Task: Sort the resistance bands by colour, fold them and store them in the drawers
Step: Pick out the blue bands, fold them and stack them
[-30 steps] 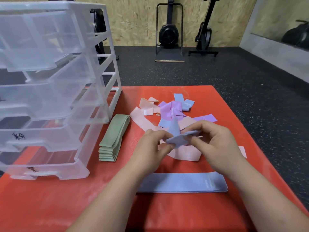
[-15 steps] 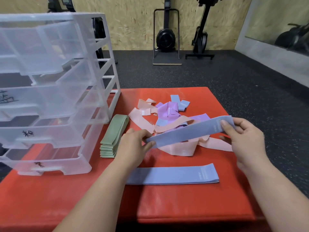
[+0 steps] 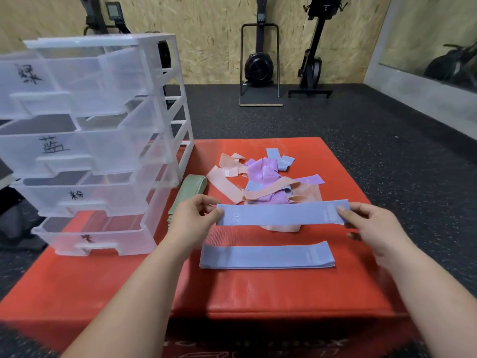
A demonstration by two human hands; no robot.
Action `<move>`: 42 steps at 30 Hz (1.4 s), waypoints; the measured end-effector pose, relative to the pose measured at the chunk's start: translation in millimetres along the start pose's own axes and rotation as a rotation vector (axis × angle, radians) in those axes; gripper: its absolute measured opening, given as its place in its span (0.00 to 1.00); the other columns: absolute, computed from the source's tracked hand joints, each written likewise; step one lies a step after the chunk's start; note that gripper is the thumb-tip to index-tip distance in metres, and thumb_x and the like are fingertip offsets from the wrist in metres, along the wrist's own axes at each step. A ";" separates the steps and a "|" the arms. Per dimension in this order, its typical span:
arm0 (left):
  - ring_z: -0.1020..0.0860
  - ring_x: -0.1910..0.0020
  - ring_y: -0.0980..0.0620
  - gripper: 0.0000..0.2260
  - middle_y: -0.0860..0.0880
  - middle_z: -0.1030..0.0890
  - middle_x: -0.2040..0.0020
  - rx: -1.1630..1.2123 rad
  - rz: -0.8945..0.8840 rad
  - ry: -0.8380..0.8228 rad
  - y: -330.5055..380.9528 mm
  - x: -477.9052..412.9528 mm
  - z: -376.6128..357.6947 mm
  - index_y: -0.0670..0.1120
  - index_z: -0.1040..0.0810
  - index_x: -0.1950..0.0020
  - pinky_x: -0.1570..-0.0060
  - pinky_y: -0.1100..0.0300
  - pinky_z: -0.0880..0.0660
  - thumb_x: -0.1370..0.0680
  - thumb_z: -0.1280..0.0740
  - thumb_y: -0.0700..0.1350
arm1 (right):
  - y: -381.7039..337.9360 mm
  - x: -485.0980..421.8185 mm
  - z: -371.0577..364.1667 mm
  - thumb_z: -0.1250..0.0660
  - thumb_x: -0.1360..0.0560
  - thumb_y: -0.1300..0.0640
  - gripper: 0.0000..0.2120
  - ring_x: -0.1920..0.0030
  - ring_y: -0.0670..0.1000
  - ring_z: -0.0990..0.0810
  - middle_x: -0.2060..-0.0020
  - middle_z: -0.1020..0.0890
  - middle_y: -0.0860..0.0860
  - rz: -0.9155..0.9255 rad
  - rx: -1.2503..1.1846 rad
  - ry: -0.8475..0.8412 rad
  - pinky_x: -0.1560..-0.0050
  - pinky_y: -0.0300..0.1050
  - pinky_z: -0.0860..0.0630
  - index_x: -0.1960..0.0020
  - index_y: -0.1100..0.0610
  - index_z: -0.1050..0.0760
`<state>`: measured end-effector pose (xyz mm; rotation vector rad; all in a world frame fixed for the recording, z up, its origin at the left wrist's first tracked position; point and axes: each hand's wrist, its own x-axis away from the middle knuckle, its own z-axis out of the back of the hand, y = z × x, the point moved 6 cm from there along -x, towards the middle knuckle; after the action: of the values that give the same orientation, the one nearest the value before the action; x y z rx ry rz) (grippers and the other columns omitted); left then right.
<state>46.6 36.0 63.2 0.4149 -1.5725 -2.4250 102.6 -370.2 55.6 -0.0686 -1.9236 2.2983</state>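
Above the red mat (image 3: 258, 293), your left hand (image 3: 191, 218) and right hand (image 3: 371, 223) pinch the ends of a flat lilac-blue fabric resistance band (image 3: 281, 214), which looks light, soft and floppy, best held at both ends.

Your left hand (image 3: 192, 218) and right hand (image 3: 371, 226) hang level and well apart, forearms reaching in from the near edge. Each pinches one end of the blue band (image 3: 281, 214) — thumb on its near face, fingers curled behind.

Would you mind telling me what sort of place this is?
Probably a gym: upright exercise machines stand against the chipboard wall, the floor is speckled black rubber matting, and resistance bands lie on a red padded box.
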 end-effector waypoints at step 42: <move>0.25 0.35 0.52 0.32 0.57 0.21 0.34 -0.809 -0.369 -0.458 -14.7 49.1 -20.2 0.59 0.27 0.25 0.37 0.55 0.27 0.27 0.20 0.55 | 23.6 31.1 -42.9 0.20 0.31 0.42 0.28 0.36 0.42 0.22 0.37 0.20 0.35 0.545 1.065 -0.532 0.35 0.42 0.27 0.33 0.40 0.22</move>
<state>7.3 8.3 36.4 -0.0181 -0.5044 -3.3271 75.3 -328.0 26.5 0.1714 -0.5472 3.6726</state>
